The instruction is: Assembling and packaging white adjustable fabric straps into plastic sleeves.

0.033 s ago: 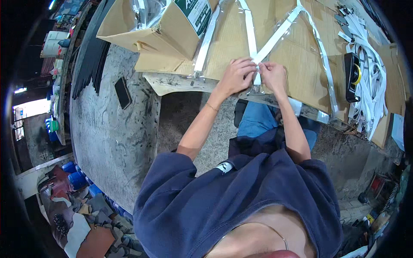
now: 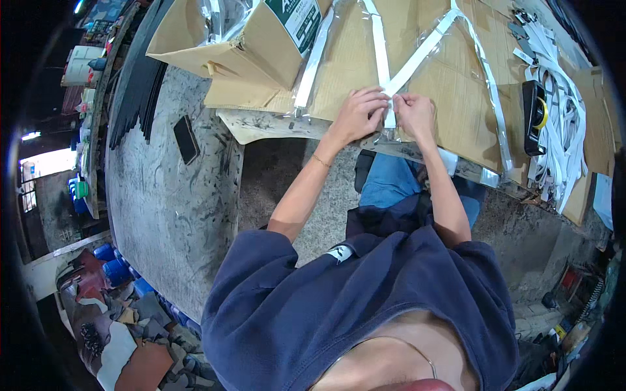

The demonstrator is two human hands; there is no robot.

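My left hand (image 2: 360,115) and my right hand (image 2: 415,116) meet at the near edge of the cardboard-covered table. Their fingertips pinch a flat white strap (image 2: 427,53) where it comes to a point with another white strap (image 2: 379,45). Both hands have bent, closed fingers, and the exact spot they grip is partly covered by them. Clear plastic film lies along the straps. Left of my hands, a further white strap length (image 2: 314,62) runs down toward the table's edge.
An open cardboard box (image 2: 261,55) holding clear plastic stands at the far left of the table. On the right lie a bundle of white straps (image 2: 564,124) and a black-and-yellow tool (image 2: 535,117). A phone (image 2: 186,140) rests on the grey side table (image 2: 176,215), beside dark strips (image 2: 140,85).
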